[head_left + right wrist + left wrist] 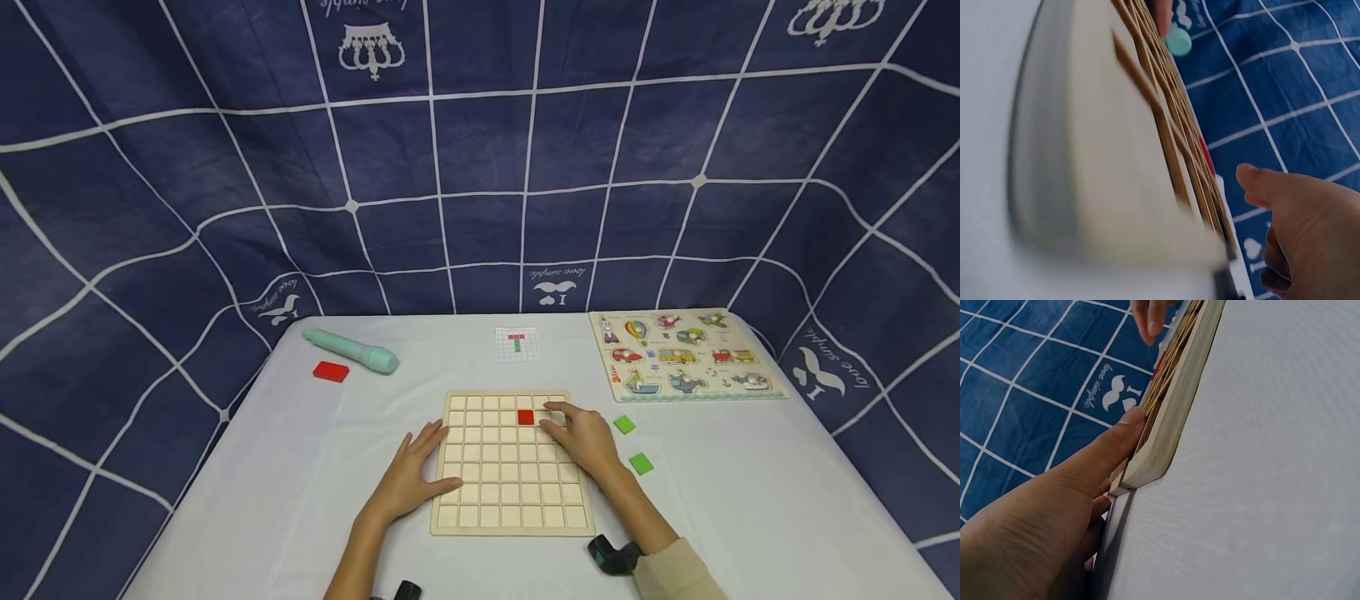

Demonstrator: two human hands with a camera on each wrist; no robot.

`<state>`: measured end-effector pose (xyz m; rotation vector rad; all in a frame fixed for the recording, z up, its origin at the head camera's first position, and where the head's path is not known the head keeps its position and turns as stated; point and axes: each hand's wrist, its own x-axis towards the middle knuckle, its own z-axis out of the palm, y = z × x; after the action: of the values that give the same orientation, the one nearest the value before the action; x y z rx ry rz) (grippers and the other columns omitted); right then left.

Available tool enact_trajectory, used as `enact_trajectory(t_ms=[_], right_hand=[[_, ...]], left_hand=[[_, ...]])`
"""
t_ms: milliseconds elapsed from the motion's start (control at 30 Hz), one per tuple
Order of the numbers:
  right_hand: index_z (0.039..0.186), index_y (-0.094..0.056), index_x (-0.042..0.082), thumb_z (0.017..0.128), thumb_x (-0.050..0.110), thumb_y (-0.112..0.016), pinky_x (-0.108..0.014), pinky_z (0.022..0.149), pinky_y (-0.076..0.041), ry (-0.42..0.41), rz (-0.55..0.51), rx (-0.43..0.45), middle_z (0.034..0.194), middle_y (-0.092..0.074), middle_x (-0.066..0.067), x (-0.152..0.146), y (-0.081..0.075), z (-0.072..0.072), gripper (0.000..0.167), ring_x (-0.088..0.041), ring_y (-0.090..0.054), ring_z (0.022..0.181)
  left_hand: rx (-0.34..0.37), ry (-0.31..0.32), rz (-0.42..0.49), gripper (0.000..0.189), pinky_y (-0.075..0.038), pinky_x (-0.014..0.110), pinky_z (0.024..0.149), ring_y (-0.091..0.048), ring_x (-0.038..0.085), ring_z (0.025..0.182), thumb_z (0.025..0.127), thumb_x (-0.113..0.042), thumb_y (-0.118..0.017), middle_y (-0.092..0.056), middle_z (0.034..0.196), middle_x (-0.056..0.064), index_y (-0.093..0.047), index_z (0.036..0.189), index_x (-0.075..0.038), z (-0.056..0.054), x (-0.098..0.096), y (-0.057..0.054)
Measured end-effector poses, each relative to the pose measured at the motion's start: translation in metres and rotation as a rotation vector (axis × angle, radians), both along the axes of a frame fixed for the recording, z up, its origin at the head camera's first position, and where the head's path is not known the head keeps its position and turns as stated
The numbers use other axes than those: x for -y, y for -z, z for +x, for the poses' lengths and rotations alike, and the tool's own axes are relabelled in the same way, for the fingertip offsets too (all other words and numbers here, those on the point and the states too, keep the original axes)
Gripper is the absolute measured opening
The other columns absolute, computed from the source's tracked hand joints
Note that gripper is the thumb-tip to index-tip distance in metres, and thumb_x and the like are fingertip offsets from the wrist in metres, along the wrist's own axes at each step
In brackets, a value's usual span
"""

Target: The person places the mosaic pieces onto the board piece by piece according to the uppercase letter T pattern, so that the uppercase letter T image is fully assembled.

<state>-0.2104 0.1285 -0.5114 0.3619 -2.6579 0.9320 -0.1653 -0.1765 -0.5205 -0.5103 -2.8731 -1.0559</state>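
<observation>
A wooden grid board (513,531) lies flat on the white table, with a red square tile (526,417) in one of its upper cells. My left hand (411,475) rests on the board's left edge, thumb on top and fingers spread along the side. In the left wrist view the thumb (1110,447) presses on the board's rim (1175,406). Just right of the red tile, my right hand (588,440) hovers at the upper right cells with thumb and forefinger apart. Nothing shows between them. The right wrist view has that hand (1316,231) beyond the board.
Two green tiles (625,424) lie right of the board. A small pattern card (517,356) is behind it. A picture puzzle (678,357) sits at the back right. A mint-green microphone-shaped object (348,347) and a red piece (331,372) lie at the back left.
</observation>
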Motion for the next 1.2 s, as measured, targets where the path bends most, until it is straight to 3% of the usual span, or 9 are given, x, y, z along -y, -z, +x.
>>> enact_trajectory(t_ms=[300, 467, 800, 1000, 1200], right_hand=[[0.102, -0.071, 0.014, 0.075, 0.032, -0.076, -0.020, 0.037, -0.019, 0.017, 0.044, -0.108, 0.045, -0.027, 0.014, -0.058, 0.004, 0.013, 0.033, -0.002, -0.020, 0.041], [0.100, -0.071, 0.015, 0.074, 0.032, -0.078, -0.020, 0.037, -0.019, 0.051, 0.043, -0.106, 0.045, -0.028, 0.014, -0.079, 0.007, 0.020, 0.032, -0.001, -0.021, 0.042], [0.103, -0.071, 0.014, 0.075, 0.033, -0.076, -0.020, 0.038, -0.019, 0.045, 0.052, -0.041, 0.045, -0.029, 0.014, -0.084, 0.008, 0.021, 0.034, -0.003, -0.023, 0.042], [0.105, -0.070, 0.012, 0.075, 0.034, -0.076, -0.021, 0.039, -0.020, 0.058, 0.091, 0.050, 0.046, -0.031, 0.009, -0.084, 0.011, 0.021, 0.038, -0.006, -0.025, 0.043], [0.106, -0.070, 0.010, 0.075, 0.034, -0.076, -0.022, 0.039, -0.020, 0.055, 0.103, 0.067, 0.047, -0.031, 0.008, -0.084, 0.012, 0.020, 0.039, -0.007, -0.025, 0.043]], left_hand=[[0.020, -0.018, 0.010, 0.090, -0.009, 0.040, 0.113, -0.023, 0.022, 0.137, 0.066, -0.054, -0.075, -0.034, 0.146, 0.006, -0.044, 0.137, -0.009, -0.001, 0.001, 0.001], [0.016, -0.020, 0.010, 0.090, -0.010, 0.041, 0.113, -0.023, 0.023, 0.137, 0.066, -0.056, -0.075, -0.034, 0.146, 0.006, -0.044, 0.137, -0.009, 0.000, 0.002, 0.001], [-0.010, 0.015, 0.013, 0.089, -0.011, 0.043, 0.113, -0.024, 0.026, 0.136, 0.068, -0.056, -0.073, -0.035, 0.145, 0.008, -0.044, 0.137, -0.007, -0.001, 0.002, 0.002], [0.018, -0.008, 0.002, 0.090, -0.009, 0.041, 0.113, -0.022, 0.022, 0.137, 0.067, -0.055, -0.074, -0.033, 0.146, 0.006, -0.044, 0.138, -0.009, 0.000, 0.001, 0.000], [0.013, -0.013, 0.008, 0.089, -0.009, 0.041, 0.113, -0.023, 0.023, 0.137, 0.067, -0.055, -0.075, -0.034, 0.146, 0.005, -0.044, 0.138, -0.009, 0.000, 0.001, 0.000]])
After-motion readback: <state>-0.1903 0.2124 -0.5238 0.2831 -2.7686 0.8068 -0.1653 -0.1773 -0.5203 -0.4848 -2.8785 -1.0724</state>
